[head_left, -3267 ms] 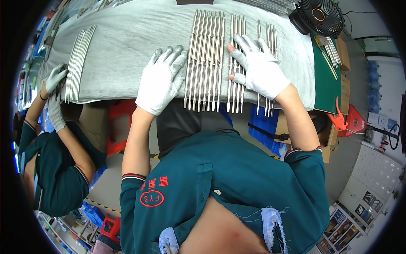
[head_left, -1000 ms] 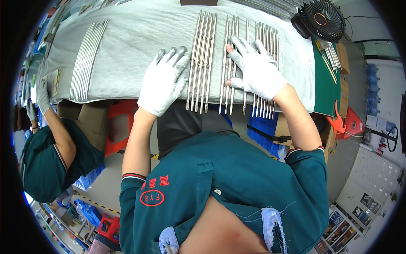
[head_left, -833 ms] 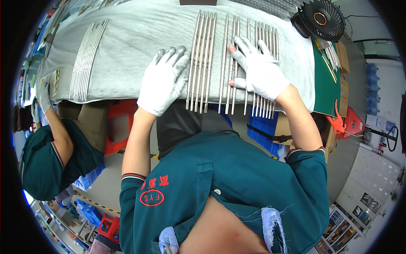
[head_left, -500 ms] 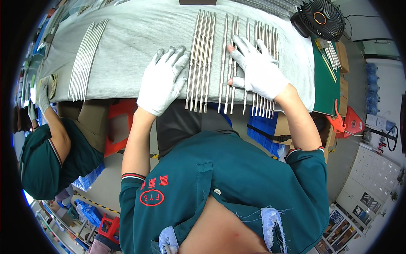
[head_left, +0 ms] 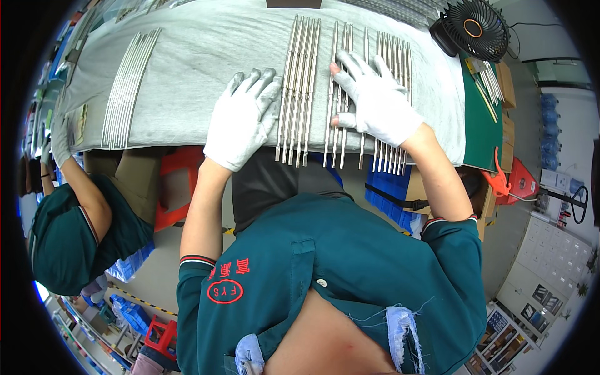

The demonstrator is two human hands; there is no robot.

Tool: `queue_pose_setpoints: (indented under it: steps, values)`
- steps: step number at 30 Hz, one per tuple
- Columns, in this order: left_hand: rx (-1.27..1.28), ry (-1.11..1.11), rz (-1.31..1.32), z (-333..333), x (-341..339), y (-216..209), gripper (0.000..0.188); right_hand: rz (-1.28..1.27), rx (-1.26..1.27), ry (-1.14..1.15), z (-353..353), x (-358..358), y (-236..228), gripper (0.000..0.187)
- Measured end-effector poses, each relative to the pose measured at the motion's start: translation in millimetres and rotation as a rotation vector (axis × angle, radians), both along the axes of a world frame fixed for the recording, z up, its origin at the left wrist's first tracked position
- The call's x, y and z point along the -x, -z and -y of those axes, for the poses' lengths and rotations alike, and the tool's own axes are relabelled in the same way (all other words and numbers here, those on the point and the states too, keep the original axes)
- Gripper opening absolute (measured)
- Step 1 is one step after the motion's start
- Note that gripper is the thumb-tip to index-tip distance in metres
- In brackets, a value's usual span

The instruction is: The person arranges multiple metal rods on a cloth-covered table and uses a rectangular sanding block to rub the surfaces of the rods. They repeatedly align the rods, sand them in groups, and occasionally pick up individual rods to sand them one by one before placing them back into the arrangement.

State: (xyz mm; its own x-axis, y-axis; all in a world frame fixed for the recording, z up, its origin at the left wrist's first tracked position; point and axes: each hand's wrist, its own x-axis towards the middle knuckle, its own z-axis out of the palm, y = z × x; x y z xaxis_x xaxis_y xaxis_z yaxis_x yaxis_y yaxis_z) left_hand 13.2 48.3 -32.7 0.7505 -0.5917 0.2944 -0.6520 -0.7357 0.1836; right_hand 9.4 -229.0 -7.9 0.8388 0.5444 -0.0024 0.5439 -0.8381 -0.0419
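Note:
Several slim steel rods lie side by side on a grey cloth [head_left: 200, 56], their near ends jutting past the table edge. My left hand [head_left: 242, 122], in a white glove with grey fingertips, rests flat beside the left group of rods [head_left: 299, 94], fingers stretched out. My right hand [head_left: 382, 106], gloved with thumb and index tips bare, lies spread across the rods to the right. Its bare tips touch the middle rods [head_left: 334, 140]; the palm covers part of the right group of rods [head_left: 390, 156]. Neither hand grips a rod.
Another bundle of thin rods [head_left: 130, 90] lies farther left on the cloth. A co-worker's gloved hand [head_left: 61, 145] is at the far left. A black fan [head_left: 476, 30] stands at the back right, near a green table surface [head_left: 484, 134] holding more rods [head_left: 490, 84].
My right hand has shifted slightly left over the middle rods, which sit a little closer together. My left hand has barely moved. The co-worker's arm has shifted a little.

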Motion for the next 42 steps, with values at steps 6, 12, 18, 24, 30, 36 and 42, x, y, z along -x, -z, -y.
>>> queue_pose_setpoints:
  steps: [6,12,18,24,30,36,42]
  values:
    - [0.018,-0.002,0.050,1,0,-1,0.041,0.031,-0.059,-0.015,-19,-6,5,0.089]
    - [0.001,-0.005,-0.017,-1,1,-1,0.042,0.005,-0.001,-0.020,-8,-5,5,0.088]
    - [-0.009,-0.008,-0.009,-1,1,0,0.042,0.007,0.039,-0.011,8,1,1,0.086]
    - [-0.009,-0.006,-0.013,-1,1,0,0.042,-0.034,0.073,0.003,14,4,-4,0.087]
    - [-0.010,-0.004,-0.009,-1,1,0,0.043,-0.042,0.088,0.008,18,6,-5,0.087]
    - [0.008,-0.009,0.050,1,1,0,0.041,-0.004,0.095,0.011,27,8,-6,0.083]
    - [0.005,-0.015,0.049,1,1,0,0.041,-0.064,0.137,0.030,33,10,-17,0.087]
